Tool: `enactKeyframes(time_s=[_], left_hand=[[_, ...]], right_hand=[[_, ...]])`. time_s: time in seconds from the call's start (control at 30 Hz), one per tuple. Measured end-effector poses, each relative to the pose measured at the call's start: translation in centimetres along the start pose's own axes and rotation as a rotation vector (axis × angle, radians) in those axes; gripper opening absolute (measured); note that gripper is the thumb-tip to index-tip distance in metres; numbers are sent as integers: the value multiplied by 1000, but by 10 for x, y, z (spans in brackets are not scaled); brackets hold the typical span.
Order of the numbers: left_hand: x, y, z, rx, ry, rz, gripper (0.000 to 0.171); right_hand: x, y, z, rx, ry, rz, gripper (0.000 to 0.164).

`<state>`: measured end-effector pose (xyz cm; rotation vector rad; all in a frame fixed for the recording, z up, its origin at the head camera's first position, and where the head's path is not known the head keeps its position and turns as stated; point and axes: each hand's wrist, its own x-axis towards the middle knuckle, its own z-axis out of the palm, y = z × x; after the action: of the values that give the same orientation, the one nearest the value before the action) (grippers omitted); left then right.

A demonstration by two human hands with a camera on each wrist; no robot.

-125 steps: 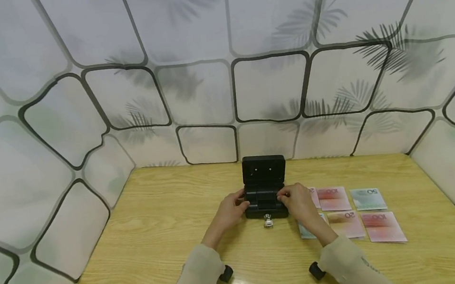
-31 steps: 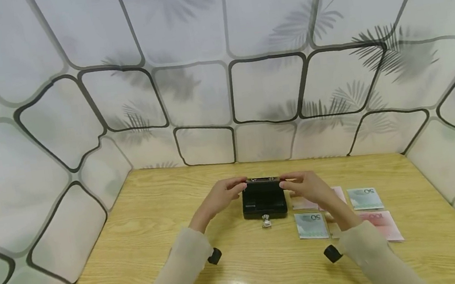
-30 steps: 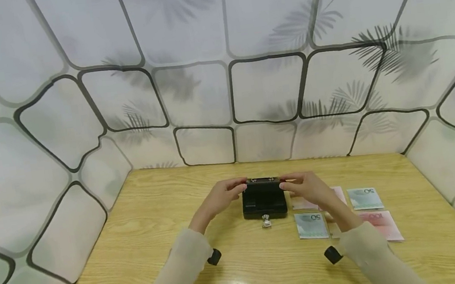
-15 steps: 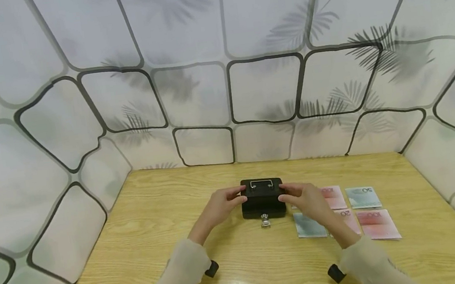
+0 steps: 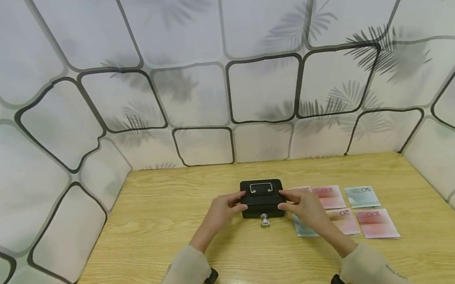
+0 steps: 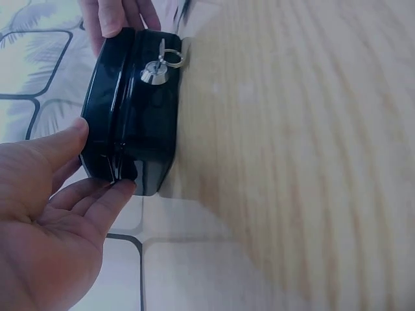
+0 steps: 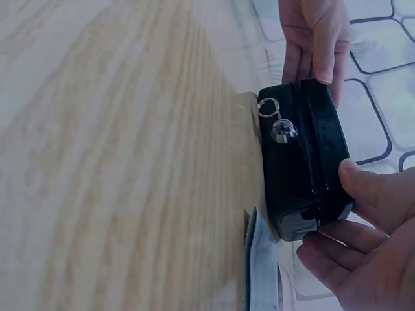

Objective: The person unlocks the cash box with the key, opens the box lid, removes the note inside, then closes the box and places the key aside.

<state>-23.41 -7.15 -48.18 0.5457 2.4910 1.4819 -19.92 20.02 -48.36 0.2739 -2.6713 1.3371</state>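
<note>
A small black cash box (image 5: 261,203) stands on the table with its lid down and a wire handle (image 5: 261,184) lying on top. In the left wrist view a key (image 6: 162,50) with a ring sits in the silver lock (image 6: 154,73); a narrow seam runs between lid and body. My left hand (image 5: 220,213) holds the box's left end, thumb on the lid edge and fingers against the side. At the opposite end my right hand (image 5: 307,207) grips it likewise, as the right wrist view confirms, with its thumb (image 7: 353,178) on the lid edge.
Several banknotes lie on the wooden table (image 5: 165,193) to the right, among them a green 50 (image 5: 362,197), a pink 100 (image 5: 377,224) and a 20 (image 5: 345,221). A green note (image 5: 303,228) lies partly under my right hand. Patterned walls enclose the table's back and sides.
The cash box's lid, upright at first, has been swung forward and down. Both hands have moved from the raised lid down to the box's ends, uncovering more of the banknotes on the right.
</note>
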Motion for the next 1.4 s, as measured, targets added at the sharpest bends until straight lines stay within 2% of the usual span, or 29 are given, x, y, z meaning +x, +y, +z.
enactKeyframes(time_s=[0.27,0.83,1.07,1.23,1.4], left_hand=[[-2,-2,5,17,19,-14,49],[-4,-1,7,36,51,28,46],[-3,-1,8,59,60,19,46],[-5,0,8,59,56,18,47],[-5,-1,8,46,53,19,47]], right_hand=[[-2,4,4,51,-1,12,47],[-3,3,5,-2,-4,16,48],[-3,-3,6,5,-2,47,48],[-12,-12,4,-6,82,96,47],[-24,-24,5,1,168,129,34]])
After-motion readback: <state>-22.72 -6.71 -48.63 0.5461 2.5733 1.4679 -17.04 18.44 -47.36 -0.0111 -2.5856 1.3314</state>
